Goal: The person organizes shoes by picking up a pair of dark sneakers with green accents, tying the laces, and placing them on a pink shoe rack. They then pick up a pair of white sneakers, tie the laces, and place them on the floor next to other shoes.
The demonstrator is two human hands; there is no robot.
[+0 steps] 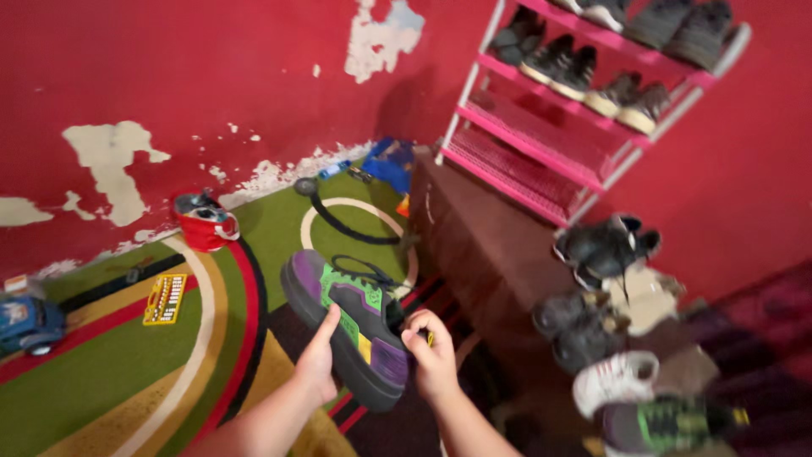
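I hold a black shoe (pixel 359 322) with purple and green panels and black laces out in front of me, its sole toward the lower left. My left hand (pixel 319 360) grips its underside near the middle. My right hand (pixel 433 355) pinches the heel end from the right. Its matching shoe (pixel 668 423) lies on a dark wooden bench (pixel 482 245) at the lower right, beside a white sneaker (pixel 616 378).
A pink-and-white shoe rack (pixel 550 135) with several pairs stands on the bench against the red wall. More dark shoes (pixel 605 245) lie on the bench. On the patterned rug (pixel 110 364) sit a red mug (pixel 205 222), a yellow toy (pixel 166 298) and a blue toy car (pixel 25 322).
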